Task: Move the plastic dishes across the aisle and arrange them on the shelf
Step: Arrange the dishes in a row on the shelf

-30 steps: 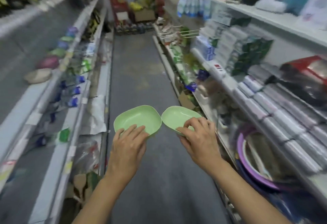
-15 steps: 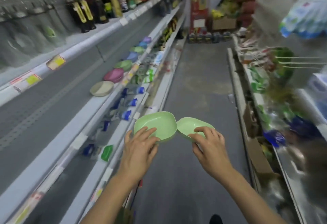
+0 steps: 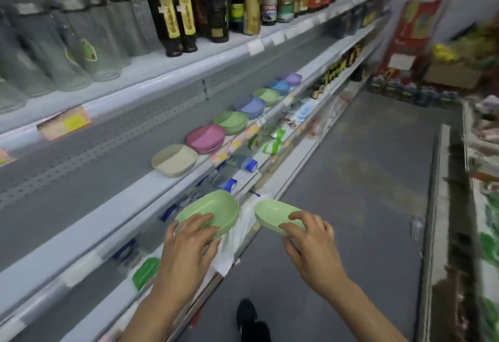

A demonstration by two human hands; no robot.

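The shelf (image 3: 81, 223) runs along the left side of the aisle, its front edge bearing a row of plastic dishes: a beige stack (image 3: 174, 160) nearest, then pink (image 3: 205, 138), green (image 3: 231, 122), blue and purple ones toward the far end; bottles (image 3: 178, 17) stand on the tier above. Two green dishes are carried in the air just off the shelf's front edge, apart from each other. The left hand (image 3: 189, 250) grips the left dish (image 3: 213, 210) by its near rim, fingers curled over into the bowl. The right hand (image 3: 310, 244) pinches the right dish (image 3: 272, 214) at its near rim likewise. They look light, stiff and smooth, so probably slippery; the rim is the sensible hold, and a drop likely would not break them
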